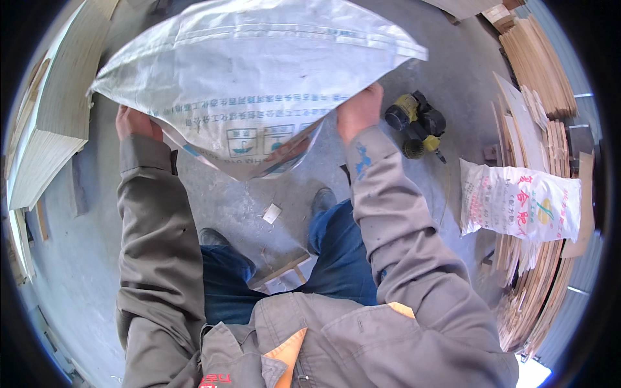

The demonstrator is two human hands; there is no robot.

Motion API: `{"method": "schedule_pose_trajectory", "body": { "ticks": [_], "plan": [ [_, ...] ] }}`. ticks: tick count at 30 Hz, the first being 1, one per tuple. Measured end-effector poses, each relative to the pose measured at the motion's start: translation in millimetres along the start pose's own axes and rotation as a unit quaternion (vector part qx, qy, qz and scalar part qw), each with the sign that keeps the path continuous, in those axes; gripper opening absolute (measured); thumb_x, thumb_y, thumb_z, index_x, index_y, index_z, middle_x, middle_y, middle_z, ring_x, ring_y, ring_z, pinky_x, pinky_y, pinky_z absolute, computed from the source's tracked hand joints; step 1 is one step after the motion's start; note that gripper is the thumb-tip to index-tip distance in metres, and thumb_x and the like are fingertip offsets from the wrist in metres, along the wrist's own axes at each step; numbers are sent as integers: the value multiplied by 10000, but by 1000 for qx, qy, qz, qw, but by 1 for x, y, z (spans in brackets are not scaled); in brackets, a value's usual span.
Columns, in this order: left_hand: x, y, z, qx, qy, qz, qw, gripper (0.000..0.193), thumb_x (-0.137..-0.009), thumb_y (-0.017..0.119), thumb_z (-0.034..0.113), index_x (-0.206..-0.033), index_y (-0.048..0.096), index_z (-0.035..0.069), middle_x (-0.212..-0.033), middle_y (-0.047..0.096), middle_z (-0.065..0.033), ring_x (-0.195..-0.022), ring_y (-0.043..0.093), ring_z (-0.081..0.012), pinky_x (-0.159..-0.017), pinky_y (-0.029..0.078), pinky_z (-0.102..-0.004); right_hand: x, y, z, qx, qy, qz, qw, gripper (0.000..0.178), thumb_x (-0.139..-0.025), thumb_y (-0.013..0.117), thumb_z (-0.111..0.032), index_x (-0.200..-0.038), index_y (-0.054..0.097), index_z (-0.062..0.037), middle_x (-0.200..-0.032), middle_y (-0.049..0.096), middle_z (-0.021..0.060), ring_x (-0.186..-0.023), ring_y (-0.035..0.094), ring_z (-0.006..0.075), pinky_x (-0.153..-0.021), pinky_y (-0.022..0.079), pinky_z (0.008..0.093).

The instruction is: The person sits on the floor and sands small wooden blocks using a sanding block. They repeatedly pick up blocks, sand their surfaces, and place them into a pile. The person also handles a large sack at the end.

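Note:
A large white woven sack (pixel 239 77) with blue print hangs in front of me, held up between both arms. Its stitched seam runs across the upper part, and its printed lower side sags toward me. My left hand (pixel 137 123) grips the sack's left edge, the fingers partly behind the cloth. At the right edge my right hand (pixel 362 111) is closed on the sack, fingertips hidden by it. What the sack contains, if anything, cannot be seen.
Yellow and black power tools (pixel 417 123) lie on the concrete floor at right. Another printed white sack (pixel 521 202) rests on stacked wooden boards (pixel 537 284). A tall stack of panels (pixel 58 110) stands at left. A small white scrap (pixel 272 213) lies near my feet.

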State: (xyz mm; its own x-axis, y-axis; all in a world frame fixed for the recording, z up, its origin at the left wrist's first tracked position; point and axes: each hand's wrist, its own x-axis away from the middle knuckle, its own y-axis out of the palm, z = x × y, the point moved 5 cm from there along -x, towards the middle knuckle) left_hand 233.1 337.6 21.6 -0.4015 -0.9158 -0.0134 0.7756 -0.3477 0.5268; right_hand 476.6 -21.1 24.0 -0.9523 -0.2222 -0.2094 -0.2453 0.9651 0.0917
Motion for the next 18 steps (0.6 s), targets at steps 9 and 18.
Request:
{"method": "schedule_pose_trajectory", "body": {
  "ticks": [9, 18],
  "plan": [
    [55, 71, 96, 117, 0, -205, 972, 321, -961, 537, 29, -1267, 600, -48, -1312, 642, -215, -1184, 654, -351, -1032, 542, -510, 19, -36, -106, -199, -24, 204, 958, 238, -947, 703, -97, -1140, 688, 43, -1059, 749, 109, -918, 725, 202, -795, 574, 306],
    [31, 51, 63, -9, 106, -73, 992, 231, -992, 669, 103, -1191, 675, -13, -1167, 712, -122, -1077, 675, -225, -950, 540, -374, -3, -56, -79, -241, -41, 108, 963, 126, -956, 648, 21, -1060, 715, 47, -1027, 738, 96, -870, 667, 126, -768, 503, 249]
  ]
}}
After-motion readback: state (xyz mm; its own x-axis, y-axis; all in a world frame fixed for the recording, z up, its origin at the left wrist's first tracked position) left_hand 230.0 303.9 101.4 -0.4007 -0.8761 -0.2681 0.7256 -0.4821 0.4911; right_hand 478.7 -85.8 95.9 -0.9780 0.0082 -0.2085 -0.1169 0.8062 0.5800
